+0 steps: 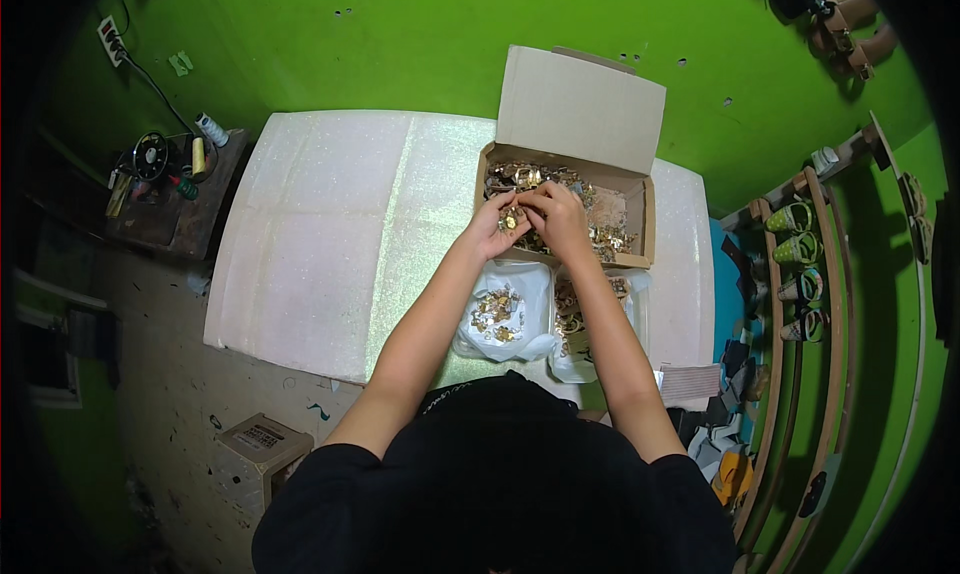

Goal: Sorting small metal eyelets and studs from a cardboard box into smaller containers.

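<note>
Over an open cardboard box (648, 219) filled with small gold and silver metal buckles (612, 242), my two hands meet. My left hand (488, 232) is cupped around several metal buckles (511, 217). Close against its fingertips, my right hand (558, 217) has its thumb and fingers pinched together; what is between them is too small to make out. Just below the hands, a white plastic-lined tub (474, 342) holds more buckles (496, 314). A second lined tub (572, 371), also with metal pieces, is partly hidden by my right forearm.
The box's raised lid (580, 104) leans toward the green wall. A shimmery white sheet covers the table (300, 234). To the left stands a small sewing machine table (160, 214) with thread spools. A rack with sandals (798, 249) stands at the right, and a wooden stool (262, 438) at lower left.
</note>
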The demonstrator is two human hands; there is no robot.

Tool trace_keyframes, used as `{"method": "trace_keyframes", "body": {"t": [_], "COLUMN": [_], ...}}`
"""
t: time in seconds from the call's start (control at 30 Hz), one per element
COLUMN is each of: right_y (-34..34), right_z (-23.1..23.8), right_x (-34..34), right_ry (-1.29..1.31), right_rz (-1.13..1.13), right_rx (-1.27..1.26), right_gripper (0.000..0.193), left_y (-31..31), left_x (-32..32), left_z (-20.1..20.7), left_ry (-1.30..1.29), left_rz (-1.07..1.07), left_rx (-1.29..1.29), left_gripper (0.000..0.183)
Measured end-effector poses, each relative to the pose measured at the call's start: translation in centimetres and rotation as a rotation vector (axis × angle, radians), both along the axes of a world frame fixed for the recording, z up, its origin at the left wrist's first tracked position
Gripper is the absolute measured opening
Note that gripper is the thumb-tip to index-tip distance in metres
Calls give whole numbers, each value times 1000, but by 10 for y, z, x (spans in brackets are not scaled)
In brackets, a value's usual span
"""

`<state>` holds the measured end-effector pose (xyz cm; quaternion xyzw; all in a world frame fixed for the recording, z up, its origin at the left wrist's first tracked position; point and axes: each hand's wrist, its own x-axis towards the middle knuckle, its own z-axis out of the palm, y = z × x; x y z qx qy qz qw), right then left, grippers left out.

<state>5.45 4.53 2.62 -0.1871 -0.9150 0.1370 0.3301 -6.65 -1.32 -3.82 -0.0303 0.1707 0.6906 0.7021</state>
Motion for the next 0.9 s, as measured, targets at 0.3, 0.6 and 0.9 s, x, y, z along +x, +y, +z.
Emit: {"method": "trace_keyframes", "body": {"t": [0.3, 0.6, 0.9], "right_y": [9, 6, 1], "right_z": [-5, -6, -10], "right_x": [1, 2, -1], "right_ry": [3, 207, 291], "right_rz": [83, 22, -2], "right_rx": [-63, -190, -167], "right_gripper": [8, 10, 11], "left_y": [-3, -1, -2], "left_x": [1, 9, 10], "left_z": [6, 11, 12], "left_ry": [56, 142, 186], "left_rz": [-24, -12, 35], "left_rx": [-35, -2, -65], "left_gripper": [22, 15, 17]}}
